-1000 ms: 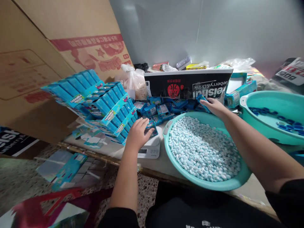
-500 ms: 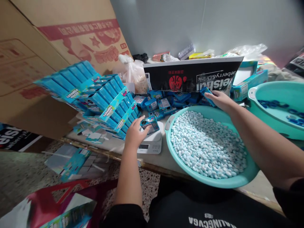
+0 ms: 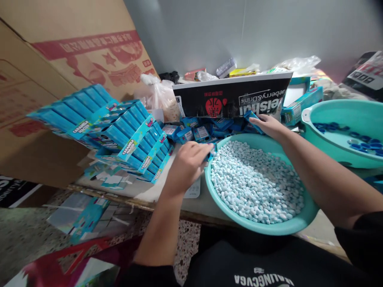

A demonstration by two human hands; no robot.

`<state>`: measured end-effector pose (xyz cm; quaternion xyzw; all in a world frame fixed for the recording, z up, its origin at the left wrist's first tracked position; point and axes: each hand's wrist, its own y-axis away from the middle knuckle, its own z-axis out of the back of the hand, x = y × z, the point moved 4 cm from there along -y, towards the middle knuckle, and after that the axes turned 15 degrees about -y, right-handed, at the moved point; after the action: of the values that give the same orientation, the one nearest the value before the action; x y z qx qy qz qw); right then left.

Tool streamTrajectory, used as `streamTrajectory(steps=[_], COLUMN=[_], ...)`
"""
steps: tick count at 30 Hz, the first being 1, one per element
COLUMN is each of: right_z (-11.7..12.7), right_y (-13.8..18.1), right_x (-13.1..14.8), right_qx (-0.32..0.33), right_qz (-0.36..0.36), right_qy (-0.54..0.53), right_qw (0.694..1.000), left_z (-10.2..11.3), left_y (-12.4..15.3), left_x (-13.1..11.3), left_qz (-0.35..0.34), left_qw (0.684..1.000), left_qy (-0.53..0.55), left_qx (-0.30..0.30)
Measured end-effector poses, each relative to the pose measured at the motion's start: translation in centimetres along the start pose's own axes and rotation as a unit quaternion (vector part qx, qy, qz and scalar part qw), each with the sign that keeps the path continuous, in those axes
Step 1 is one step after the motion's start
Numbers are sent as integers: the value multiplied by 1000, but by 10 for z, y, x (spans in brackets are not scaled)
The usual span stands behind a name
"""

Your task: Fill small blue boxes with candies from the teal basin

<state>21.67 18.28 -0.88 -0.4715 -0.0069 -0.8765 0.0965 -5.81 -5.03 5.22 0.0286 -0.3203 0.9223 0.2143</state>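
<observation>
My left hand (image 3: 190,161) is closed around a small blue candy box (image 3: 212,153), tilted over the left rim of a turquoise basin (image 3: 269,230). Most of that box is hidden behind my fingers. White and pale-blue candies (image 3: 254,181) fill the basin. Beneath my left hand, a white kitchen scale (image 3: 194,190) shows only in part. Beyond the basin's far rim, my right hand (image 3: 271,126) grips another small blue box (image 3: 252,118) with its fingertips. Many similar blue boxes (image 3: 201,134) lie heaped between the basin and a black carton panel (image 3: 230,95).
Display trays packed with blue boxes (image 3: 128,135) are stacked at the left, before a big cardboard box (image 3: 89,52). At the right stands a second turquoise basin (image 3: 344,155) holding dark-blue round pieces (image 3: 363,143). A plastic bag (image 3: 163,99) sits behind the heap.
My left hand has carried its box from over the scale rightward to the basin's rim, turning it over. My right hand keeps its grip on its box. The view has shifted slightly.
</observation>
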Motion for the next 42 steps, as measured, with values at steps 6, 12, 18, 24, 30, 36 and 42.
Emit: streamTrajectory(steps=[6, 12, 18, 24, 30, 36, 42], right_z=[0, -3, -4, -3, -3, -3, -2], right_y=[-1, -5, -4, -4, -4, -2, -2], right_x=[-1, -5, -5, -4, -3, -2, -1], right_qx=[6, 18, 23, 27, 32, 32, 30], right_qz=[10, 19, 14, 21, 14, 5, -1], right_qy=[-5, -24, -31, -33, -36, -36, -21], right_qw=[1000, 999, 999, 999, 999, 999, 999], left_z=[-12, -6, -15, -24, -15, -14, -25], left_y=[-14, -17, -14, -16, -4, 33, 86], left_x=[-21, -21, -25, -14, 0, 35, 67], left_qz=[-115, -105, -162, -166, -40, 238, 483], left_qw=[990, 990, 979, 975, 999, 966, 860], left_qy=[-86, -91, -126, -148, 22, 72, 131], left_qx=[-13, -18, -21, 10, 9, -71, -103])
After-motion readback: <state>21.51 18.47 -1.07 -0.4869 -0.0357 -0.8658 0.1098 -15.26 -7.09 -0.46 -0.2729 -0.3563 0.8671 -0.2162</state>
